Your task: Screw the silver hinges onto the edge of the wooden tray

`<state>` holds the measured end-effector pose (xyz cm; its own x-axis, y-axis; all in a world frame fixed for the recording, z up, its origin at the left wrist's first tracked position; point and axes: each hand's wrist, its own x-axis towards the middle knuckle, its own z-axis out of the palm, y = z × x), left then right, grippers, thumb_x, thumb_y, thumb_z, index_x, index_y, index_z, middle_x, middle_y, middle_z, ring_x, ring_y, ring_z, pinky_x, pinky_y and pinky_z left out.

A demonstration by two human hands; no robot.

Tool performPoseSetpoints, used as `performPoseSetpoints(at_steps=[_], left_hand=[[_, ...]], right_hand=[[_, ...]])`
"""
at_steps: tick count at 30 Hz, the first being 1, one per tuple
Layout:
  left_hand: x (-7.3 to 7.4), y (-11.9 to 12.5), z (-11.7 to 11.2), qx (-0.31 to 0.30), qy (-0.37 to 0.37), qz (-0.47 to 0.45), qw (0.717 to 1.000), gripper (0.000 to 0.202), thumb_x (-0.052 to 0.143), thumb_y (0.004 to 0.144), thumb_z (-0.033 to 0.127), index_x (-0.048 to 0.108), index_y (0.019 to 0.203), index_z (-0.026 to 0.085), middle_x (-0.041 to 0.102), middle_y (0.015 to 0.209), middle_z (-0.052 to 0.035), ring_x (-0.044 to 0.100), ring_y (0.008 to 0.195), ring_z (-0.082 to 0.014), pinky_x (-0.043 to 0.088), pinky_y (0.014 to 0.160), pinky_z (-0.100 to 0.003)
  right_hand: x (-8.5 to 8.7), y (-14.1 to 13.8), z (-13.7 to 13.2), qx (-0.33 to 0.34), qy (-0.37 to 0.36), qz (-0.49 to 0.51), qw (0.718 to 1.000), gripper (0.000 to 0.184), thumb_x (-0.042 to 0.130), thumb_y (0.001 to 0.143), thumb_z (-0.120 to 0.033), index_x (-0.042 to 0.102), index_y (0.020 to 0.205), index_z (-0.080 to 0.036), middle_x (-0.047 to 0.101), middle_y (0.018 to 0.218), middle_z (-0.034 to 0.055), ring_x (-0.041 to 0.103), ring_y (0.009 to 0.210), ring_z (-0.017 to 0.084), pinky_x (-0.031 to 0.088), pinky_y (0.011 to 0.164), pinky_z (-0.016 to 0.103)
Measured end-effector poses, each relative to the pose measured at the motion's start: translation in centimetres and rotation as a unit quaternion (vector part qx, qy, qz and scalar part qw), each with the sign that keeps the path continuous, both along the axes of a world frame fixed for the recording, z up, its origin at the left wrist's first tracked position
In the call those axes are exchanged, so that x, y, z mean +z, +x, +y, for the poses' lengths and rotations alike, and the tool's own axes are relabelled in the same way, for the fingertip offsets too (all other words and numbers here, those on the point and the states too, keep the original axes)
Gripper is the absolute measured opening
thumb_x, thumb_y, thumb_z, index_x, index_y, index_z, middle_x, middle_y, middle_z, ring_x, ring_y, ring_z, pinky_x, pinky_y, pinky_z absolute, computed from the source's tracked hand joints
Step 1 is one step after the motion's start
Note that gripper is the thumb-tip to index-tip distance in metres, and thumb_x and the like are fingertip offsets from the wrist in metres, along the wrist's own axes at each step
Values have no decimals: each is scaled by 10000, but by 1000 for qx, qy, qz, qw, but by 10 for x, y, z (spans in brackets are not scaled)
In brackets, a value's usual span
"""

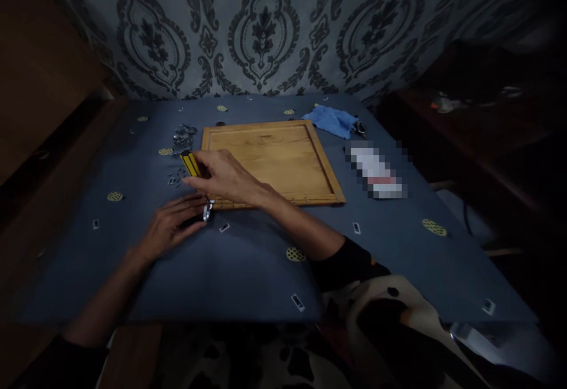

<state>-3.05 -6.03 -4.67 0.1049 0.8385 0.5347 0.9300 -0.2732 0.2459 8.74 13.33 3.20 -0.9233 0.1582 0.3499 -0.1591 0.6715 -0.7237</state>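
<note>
A framed wooden panel (266, 162) lies flat on the blue tablecloth, with small dark holes along its near edge. At its near left corner, my left hand (170, 224) pinches a shiny metal hinge (207, 211) between thumb and fingers, against the wood. Above that corner my right hand (228, 173) is closed around a screwdriver (191, 163) with a yellow and black handle. The handle leans up and to the left; its shaft and tip are hidden by the hand. Small loose screws (175, 177) are scattered just left of the right hand.
A heap of metal hinges (185, 134) sits beyond the screws. A crumpled blue cloth (332, 120) lies at the panel's far right corner, with a small dark object (361, 128) beside it. A pixelated item (376, 170) rests to the right. Patterned curtain fabric (263, 41) hangs behind the table.
</note>
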Motion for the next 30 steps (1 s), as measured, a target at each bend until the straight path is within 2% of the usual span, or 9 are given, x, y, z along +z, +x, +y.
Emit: performPoseSetpoints(at_steps=[4, 9, 17, 21, 25, 27, 30], left_hand=[[-1, -1, -1, -2, -4, -1, 1000, 303, 653, 1059, 355, 716, 1332, 237, 801, 1276, -85, 747, 1245, -285, 655, 1024, -460], [-4, -3, -2, 0, 2, -12, 1000, 321, 672, 1048, 354, 714, 1349, 251, 801, 1278, -76, 745, 1246, -280, 652, 1031, -467], [-2, -2, -1, -4, 0, -9, 1000, 305, 669, 1051, 352, 721, 1328, 237, 804, 1267, -86, 753, 1233, -277, 647, 1043, -454], [-4, -3, -1, -4, -4, -17, 1000, 331, 671, 1048, 343, 713, 1363, 252, 789, 1308, -86, 740, 1260, -278, 643, 1054, -453], [-7, -4, -2, 1, -8, -11, 1000, 337, 655, 1057, 362, 707, 1370, 249, 796, 1287, -85, 738, 1263, -275, 641, 1056, -467], [-8, -4, -2, 7, -8, -7, 1000, 324, 644, 1064, 372, 713, 1352, 241, 797, 1285, -89, 742, 1257, -275, 639, 1057, -473], [-6, -3, -2, 6, -5, 0, 1000, 311, 639, 1066, 387, 727, 1319, 229, 802, 1271, -91, 739, 1262, -280, 645, 1047, -470]], right_hand=[[0, 1, 0, 20, -18, 6, 1000, 262, 701, 955, -208, 494, 794, -195, 520, 760, -57, 492, 726, 105, 319, 689, 262], [0, 1, 1, 43, -14, 2, 999, 203, 668, 957, -214, 529, 812, -187, 522, 762, -51, 487, 727, 111, 316, 683, 267], [1, 2, 2, 43, -27, -14, 999, 216, 695, 959, -203, 539, 812, -181, 533, 763, -46, 504, 745, 120, 334, 707, 271], [2, 4, 4, 58, -69, -21, 996, 226, 732, 949, -255, 569, 816, -173, 530, 747, -45, 512, 751, 128, 350, 709, 273], [1, 6, 10, 127, -159, -61, 977, 143, 680, 959, -267, 605, 883, -171, 612, 767, -33, 599, 707, 139, 413, 694, 270], [1, 6, 12, 146, -180, -73, 970, 138, 663, 962, -265, 606, 878, -172, 636, 766, -28, 630, 696, 141, 424, 687, 265], [0, 3, 7, 83, -106, -47, 990, 298, 731, 936, -323, 556, 739, -183, 564, 680, -48, 543, 659, 118, 343, 650, 253]])
